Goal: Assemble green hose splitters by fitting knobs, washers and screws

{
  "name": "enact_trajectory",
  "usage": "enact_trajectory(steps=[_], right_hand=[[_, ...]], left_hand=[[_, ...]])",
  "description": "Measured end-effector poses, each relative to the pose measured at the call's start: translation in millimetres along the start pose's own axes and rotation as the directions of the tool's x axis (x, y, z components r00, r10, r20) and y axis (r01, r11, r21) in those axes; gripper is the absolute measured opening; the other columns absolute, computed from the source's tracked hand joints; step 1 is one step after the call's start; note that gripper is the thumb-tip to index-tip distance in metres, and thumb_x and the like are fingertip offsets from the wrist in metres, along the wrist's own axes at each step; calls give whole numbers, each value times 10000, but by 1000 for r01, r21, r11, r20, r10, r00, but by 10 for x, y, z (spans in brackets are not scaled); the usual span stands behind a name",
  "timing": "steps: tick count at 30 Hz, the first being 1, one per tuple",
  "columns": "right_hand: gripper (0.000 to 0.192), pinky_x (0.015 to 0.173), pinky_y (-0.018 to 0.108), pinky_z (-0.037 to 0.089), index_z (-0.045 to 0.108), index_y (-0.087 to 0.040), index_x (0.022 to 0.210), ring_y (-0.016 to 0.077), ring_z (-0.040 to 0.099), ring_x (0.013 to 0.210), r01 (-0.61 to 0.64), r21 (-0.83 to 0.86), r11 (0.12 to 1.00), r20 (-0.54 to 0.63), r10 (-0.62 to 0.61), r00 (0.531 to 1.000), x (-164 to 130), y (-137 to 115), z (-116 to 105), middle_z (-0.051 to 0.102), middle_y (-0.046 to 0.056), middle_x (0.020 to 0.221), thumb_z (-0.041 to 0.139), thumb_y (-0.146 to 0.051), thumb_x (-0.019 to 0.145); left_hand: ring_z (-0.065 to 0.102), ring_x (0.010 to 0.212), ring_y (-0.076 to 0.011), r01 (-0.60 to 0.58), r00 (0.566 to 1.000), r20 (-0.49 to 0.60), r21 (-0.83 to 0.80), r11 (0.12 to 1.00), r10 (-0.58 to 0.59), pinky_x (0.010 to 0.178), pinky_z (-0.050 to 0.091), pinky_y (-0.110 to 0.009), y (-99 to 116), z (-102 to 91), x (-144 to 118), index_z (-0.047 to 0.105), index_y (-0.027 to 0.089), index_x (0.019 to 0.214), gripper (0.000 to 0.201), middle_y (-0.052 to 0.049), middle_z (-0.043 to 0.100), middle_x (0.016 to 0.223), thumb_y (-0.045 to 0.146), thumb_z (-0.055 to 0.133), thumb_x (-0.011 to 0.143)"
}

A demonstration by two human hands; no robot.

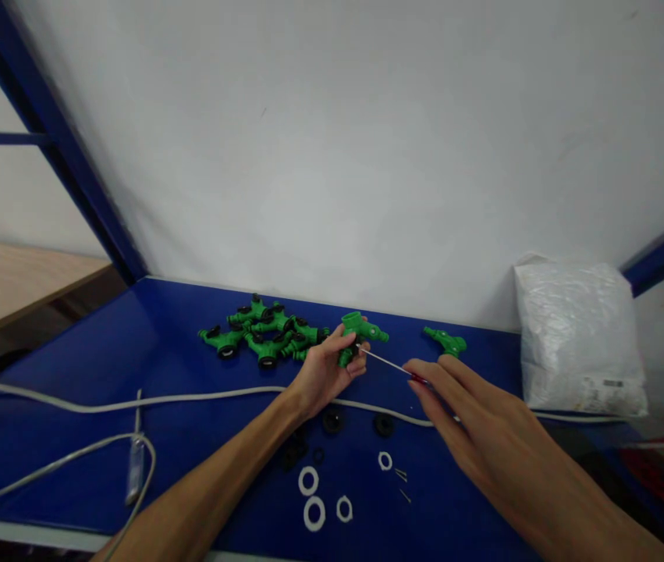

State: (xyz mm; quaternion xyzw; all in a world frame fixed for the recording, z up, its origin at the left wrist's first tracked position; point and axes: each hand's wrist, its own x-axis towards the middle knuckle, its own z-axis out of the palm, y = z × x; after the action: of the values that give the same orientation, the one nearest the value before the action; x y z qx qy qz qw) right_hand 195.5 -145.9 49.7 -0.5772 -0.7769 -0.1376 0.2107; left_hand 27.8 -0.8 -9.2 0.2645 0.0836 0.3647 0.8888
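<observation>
My left hand [328,365] grips a green hose splitter [360,326] above the blue shelf, fingers wrapped round its lower part. From the right, my right hand [472,406] is closed on a screwdriver [417,378] with a red handle and a long thin shaft. The shaft's tip meets the splitter near my left fingers; the exact contact spot is too small to make out. Beyond my left hand lies a group of green and black splitters [267,343]. Another green splitter [447,341] rests on the shelf past my right hand.
White rings [314,513], black rings [384,425] and small thin metal pieces [402,474] lie in front. A pale cable [179,398] crosses the blue shelf [191,460]. A clear-handled screwdriver [136,468] lies left. A white plastic package [580,339] leans at the right.
</observation>
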Motion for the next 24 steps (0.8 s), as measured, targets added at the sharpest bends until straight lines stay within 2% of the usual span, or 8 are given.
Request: enact_trajectory(steps=[2,4,8,11,14,19,24], right_hand=[[333,874,377,603,705,-284,1223,293,700,1109,-9,7,1000,16,9,1000,32,-7,-15,744,100,1201,528,-202,953],[367,871,381,605,693,-282,1245,293,692,1126,-6,-23,1000,23,7,1000,38,-3,-8,743,96,1208,485,-178,961],[475,857,410,606,671,-265,1284,306,682,1146,75,-82,994,8,-75,997,-7,34,39,722,93,1260,364,-102,961],[484,846,398,606,667,-265,1289,302,685,1142,107,-97,990,19,-105,994,-25,68,49,725,93,1253,365,-99,950],[465,813,362,610,663,-254,1276,282,692,1125,123,-185,975,34,-118,992,3,94,29,737,90,1225,364,-105,952],[418,721,346,602,641,-162,1254,270,722,924,210,-277,937,96,-191,977,114,28,-35,742,149,1113,369,-90,946],[487,630,330,540,645,-180,1153,235,660,721,160,-404,901,108,-127,986,255,-201,-123,695,115,900,412,42,789]], left_hand=[[394,570,-78,3,1000,-5,9,1000,-3,575,332,-206,-7,-3,2,631,163,1070,248,-28,567,798,201,695,833],[399,575,-79,7,1000,-2,18,1000,-7,579,336,-209,-14,-5,3,628,165,1070,248,-32,573,815,208,695,836],[402,578,-81,8,1000,-2,30,1000,-8,577,331,-210,-16,-3,1,626,165,1081,260,-33,573,814,211,694,834],[397,577,-81,6,1000,3,25,1000,-6,578,330,-207,-10,-3,-1,625,161,1090,262,-32,566,808,206,689,840],[397,579,-81,6,1000,9,18,1000,-6,581,331,-205,-7,-7,2,624,159,1085,249,-32,558,803,202,682,847],[397,584,-77,-27,1000,-1,53,998,27,578,319,-205,-22,0,5,603,156,1061,236,-31,563,814,209,690,848],[404,586,-70,-79,995,-46,148,986,87,582,316,-212,-50,22,-1,572,162,1067,307,-20,573,830,241,737,820]])
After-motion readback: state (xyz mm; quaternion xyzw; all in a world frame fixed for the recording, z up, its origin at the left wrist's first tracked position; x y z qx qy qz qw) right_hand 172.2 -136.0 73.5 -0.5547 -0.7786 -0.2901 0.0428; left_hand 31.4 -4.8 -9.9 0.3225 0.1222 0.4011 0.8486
